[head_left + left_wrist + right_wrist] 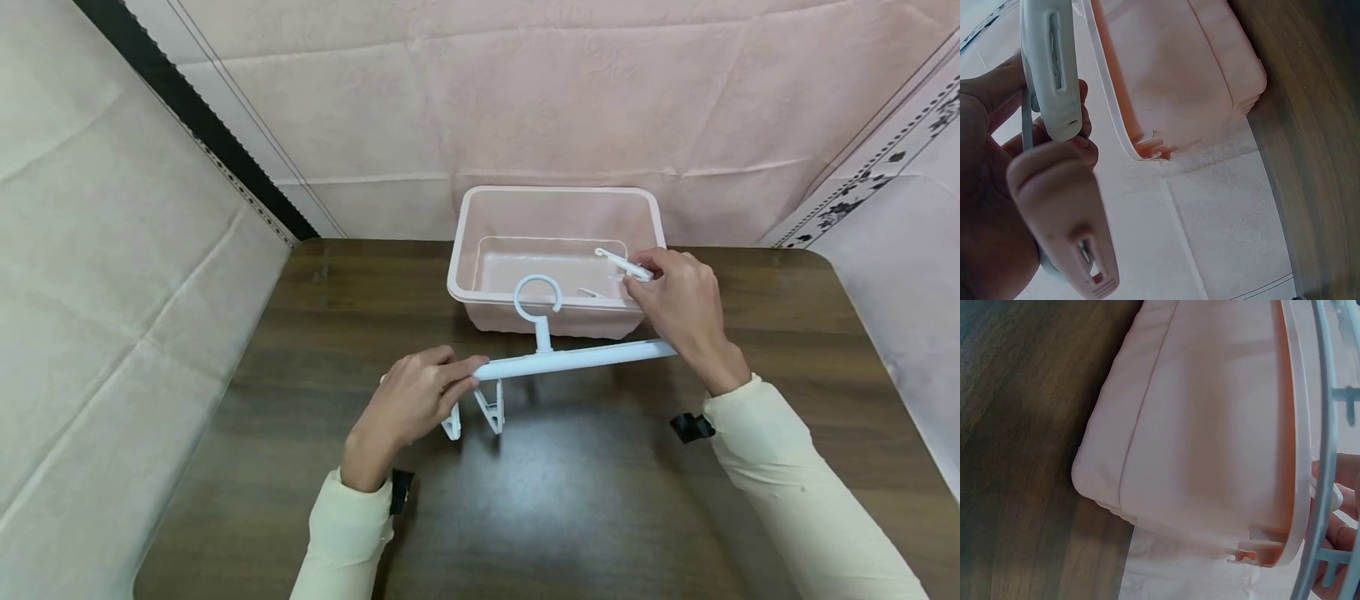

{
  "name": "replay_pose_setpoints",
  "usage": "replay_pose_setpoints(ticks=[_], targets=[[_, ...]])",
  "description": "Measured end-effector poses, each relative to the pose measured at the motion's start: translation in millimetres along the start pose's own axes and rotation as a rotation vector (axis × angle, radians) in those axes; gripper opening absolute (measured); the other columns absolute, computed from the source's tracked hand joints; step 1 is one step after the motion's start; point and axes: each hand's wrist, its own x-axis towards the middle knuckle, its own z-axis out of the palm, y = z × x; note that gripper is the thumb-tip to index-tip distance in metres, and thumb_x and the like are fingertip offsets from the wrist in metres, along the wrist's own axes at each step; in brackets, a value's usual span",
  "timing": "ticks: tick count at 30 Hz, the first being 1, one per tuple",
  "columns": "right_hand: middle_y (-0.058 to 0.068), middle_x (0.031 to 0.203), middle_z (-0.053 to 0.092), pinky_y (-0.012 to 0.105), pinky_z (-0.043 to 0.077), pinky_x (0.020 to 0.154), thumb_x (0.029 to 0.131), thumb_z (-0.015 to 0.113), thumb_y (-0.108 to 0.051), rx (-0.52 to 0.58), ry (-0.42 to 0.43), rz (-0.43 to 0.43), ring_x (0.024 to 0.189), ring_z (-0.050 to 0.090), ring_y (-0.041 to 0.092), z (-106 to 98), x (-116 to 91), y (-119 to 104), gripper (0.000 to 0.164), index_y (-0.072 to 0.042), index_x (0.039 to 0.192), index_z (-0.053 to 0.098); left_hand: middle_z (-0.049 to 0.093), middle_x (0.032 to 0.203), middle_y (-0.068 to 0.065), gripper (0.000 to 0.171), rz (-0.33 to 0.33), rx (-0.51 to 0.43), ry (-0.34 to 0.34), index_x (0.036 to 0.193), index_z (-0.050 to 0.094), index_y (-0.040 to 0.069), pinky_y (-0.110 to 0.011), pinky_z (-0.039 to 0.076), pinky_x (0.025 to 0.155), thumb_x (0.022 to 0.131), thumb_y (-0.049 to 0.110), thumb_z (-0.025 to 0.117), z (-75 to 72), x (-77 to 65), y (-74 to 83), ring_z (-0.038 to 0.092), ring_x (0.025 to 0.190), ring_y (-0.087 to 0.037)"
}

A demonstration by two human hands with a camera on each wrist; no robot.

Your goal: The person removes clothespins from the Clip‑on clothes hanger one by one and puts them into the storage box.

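Observation:
A pale blue-white hanger [592, 357] with a round hook is held up in front of a pink plastic bin [547, 318]. My left hand [411, 393] grips the hanger's left end between thumb and fingers. Two clips hang below that end: one white clip [492, 410] and another clip [452, 422] close to the hand. In the left wrist view the nearest clip [1063, 219] looks pinkish and the clip [1054, 75] behind it pale. Over the bin's right rim, my right hand [686, 300] pinches a white clip [618, 262]. The hanger's right end passes behind that wrist.
Inside the bin lies a small white piece [590, 293], partly seen. The bin stands at the back of a dark wooden table [525, 517]. Pale patterned cloth [562, 92] hangs behind and at both sides.

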Motion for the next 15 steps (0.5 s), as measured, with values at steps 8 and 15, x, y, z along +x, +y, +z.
replay_pose_setpoints(ticks=[8, 15], targets=[[0.016, 0.084, 0.070, 0.046, 0.042, 0.066, 0.084, 0.072, -0.005, -0.010, -0.009, -0.003, 0.074, 0.057, 0.033, 1.9, 0.4, 0.9, 0.019, 0.004, 0.101, 0.074, 0.056, 0.077, -0.003, 0.028, 0.009, -0.001, 0.002, 0.120, 0.074, 0.008, -0.024, 0.037, 0.051, 0.092, 0.015, 0.074, -0.9, 1.5, 0.6, 0.044, 0.058, -0.011], [0.017, 0.085, 0.069, 0.044, 0.042, 0.066, 0.087, 0.072, -0.006, -0.008, -0.030, -0.031, 0.074, 0.058, 0.031, 2.8, 2.4, 2.0, 0.020, 0.003, 0.105, 0.074, 0.055, 0.076, -0.002, 0.029, 0.003, -0.006, 0.000, 0.120, 0.074, 0.008, -0.023, 0.037, 0.050, 0.092, 0.016, 0.075, -1.1, 1.3, 0.3, 0.043, 0.058, -0.010]])
